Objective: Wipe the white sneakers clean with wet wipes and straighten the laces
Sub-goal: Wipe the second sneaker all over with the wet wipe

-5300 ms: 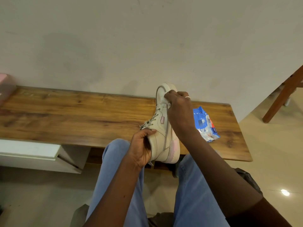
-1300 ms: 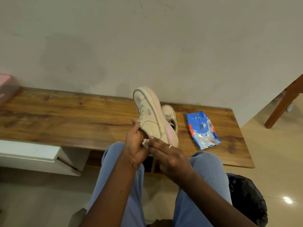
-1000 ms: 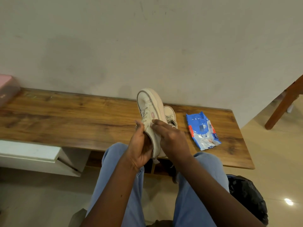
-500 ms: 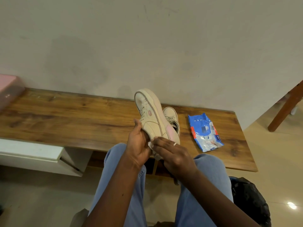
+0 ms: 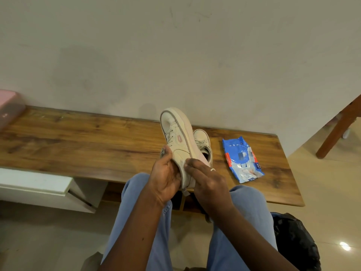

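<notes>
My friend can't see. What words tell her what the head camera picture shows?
A seated person's left hand grips a white sneaker while the right hand presses its side. The other sneaker and a blue wipes pack lie on the wooden bench behind.

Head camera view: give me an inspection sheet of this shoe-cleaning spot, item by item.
Surface: wooden bench against the wall.
Job's things: held sneaker raised above the bench, toe pointing away; second sneaker standing on the bench behind it; wipes pack lying flat to their right; no loose wipe plainly visible.
Clutter: pink-lidded box at the bench's left end; black bag on the floor.
Hands: left hand grips the held sneaker's lace side; right hand lays straight fingers on its side near the heel.
Cables: nothing seen.
Surroundings: tiled floor; white drawer unit under the bench; wooden furniture leg, far right.
</notes>
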